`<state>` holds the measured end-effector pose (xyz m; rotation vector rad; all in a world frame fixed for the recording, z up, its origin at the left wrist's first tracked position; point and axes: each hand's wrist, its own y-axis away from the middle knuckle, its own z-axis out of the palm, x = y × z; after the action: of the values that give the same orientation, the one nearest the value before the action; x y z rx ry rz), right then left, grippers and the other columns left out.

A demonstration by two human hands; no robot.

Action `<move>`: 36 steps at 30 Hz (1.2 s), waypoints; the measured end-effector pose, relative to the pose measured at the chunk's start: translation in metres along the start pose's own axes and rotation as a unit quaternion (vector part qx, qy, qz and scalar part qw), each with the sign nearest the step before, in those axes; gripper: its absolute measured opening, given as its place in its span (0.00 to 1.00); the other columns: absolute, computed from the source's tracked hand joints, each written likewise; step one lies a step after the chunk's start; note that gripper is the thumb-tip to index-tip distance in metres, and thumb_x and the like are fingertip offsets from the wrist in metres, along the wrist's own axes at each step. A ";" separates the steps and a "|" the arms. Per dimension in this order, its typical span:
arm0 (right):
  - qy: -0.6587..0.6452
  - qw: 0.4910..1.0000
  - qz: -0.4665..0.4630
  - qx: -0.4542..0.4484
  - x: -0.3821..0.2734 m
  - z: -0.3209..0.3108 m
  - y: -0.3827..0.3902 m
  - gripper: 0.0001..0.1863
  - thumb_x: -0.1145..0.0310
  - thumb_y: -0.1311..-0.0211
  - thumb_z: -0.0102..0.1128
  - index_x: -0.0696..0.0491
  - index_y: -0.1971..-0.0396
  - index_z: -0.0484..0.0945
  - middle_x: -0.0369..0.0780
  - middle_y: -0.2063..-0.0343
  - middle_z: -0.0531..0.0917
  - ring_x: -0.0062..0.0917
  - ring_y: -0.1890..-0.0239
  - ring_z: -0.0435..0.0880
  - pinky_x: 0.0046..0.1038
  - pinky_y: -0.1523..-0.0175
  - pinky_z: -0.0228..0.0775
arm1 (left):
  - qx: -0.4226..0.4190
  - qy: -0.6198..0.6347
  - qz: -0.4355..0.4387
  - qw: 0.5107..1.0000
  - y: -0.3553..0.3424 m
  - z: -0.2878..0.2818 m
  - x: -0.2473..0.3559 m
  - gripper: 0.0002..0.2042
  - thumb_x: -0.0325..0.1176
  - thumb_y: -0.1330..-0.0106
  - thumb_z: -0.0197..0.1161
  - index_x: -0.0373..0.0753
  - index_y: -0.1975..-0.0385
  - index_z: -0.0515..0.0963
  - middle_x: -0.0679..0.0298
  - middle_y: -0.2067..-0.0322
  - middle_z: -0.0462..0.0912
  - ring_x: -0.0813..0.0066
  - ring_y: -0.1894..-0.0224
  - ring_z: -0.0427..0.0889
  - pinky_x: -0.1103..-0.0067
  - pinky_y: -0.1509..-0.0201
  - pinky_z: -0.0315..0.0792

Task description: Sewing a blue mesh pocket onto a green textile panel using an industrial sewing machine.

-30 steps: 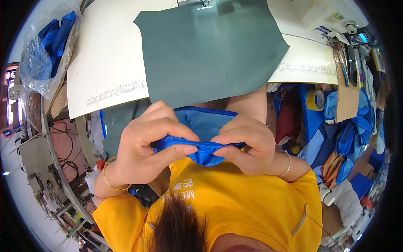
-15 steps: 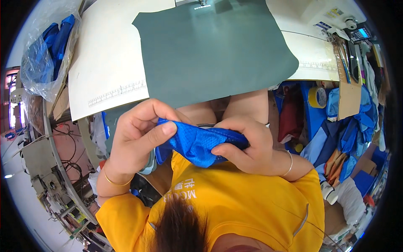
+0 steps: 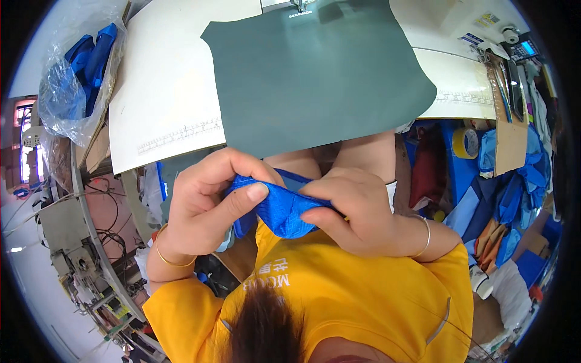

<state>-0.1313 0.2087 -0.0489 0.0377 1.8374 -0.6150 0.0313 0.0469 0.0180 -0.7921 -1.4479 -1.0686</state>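
One blue fabric piece (image 3: 284,212) is held up between two hands, over the lap, just on the near side of the table. The left hand (image 3: 212,199) pinches its left end between thumb and finger; the right hand (image 3: 357,209) is clamped on its right part, thumb on the near face. To handle it well, both grips should stay firm near the edge, with even, light tension so the cloth neither puckers nor slips. Each wrist wears one bracelet. Farther out, one dark green sheet (image 3: 321,85) lies on one white table (image 3: 163,91). Far left is one clear plastic bag (image 3: 57,118); right, one yellow tape roll (image 3: 459,144) and a cloth heap (image 3: 508,199) too overlapped to count.
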 end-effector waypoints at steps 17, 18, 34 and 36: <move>0.046 0.995 -0.084 0.017 0.009 -0.001 -0.005 0.12 0.70 0.44 0.74 0.59 0.64 0.80 0.43 0.75 0.82 0.36 0.74 0.81 0.33 0.71 0.72 | 0.175 -0.443 0.176 0.861 0.007 -0.001 -0.028 0.16 0.35 0.33 0.62 0.36 0.49 0.80 0.58 0.60 0.82 0.55 0.44 0.76 0.52 0.24 0.48; 0.045 0.995 -0.083 0.016 0.011 0.000 -0.005 0.12 0.70 0.44 0.74 0.59 0.64 0.80 0.43 0.75 0.82 0.36 0.74 0.81 0.33 0.71 0.72 | 0.196 -0.402 0.207 0.870 0.009 0.001 -0.032 0.14 0.33 0.33 0.62 0.36 0.51 0.80 0.57 0.60 0.82 0.56 0.46 0.77 0.52 0.24 0.49; 0.006 0.993 -0.116 0.014 0.018 0.014 0.005 0.14 0.71 0.44 0.74 0.58 0.62 0.79 0.40 0.74 0.81 0.33 0.74 0.77 0.30 0.73 0.70 | 0.134 -0.332 0.210 0.910 0.012 -0.006 -0.025 0.16 0.35 0.49 0.78 0.40 0.59 0.89 0.71 0.75 0.68 0.66 0.60 0.67 0.63 0.36 0.59; 0.010 0.992 -0.122 0.013 0.018 0.015 0.005 0.14 0.71 0.44 0.74 0.58 0.62 0.79 0.40 0.73 0.81 0.33 0.74 0.77 0.30 0.73 0.70 | 0.193 -0.310 0.230 0.902 0.010 0.001 -0.029 0.15 0.37 0.49 0.78 0.40 0.61 0.89 0.71 0.75 0.70 0.67 0.61 0.66 0.61 0.35 0.58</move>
<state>-0.1233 0.2016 -0.0696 -0.1666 1.8681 -0.8107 0.0442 0.0542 -0.0091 -1.1644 -1.7932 -0.1421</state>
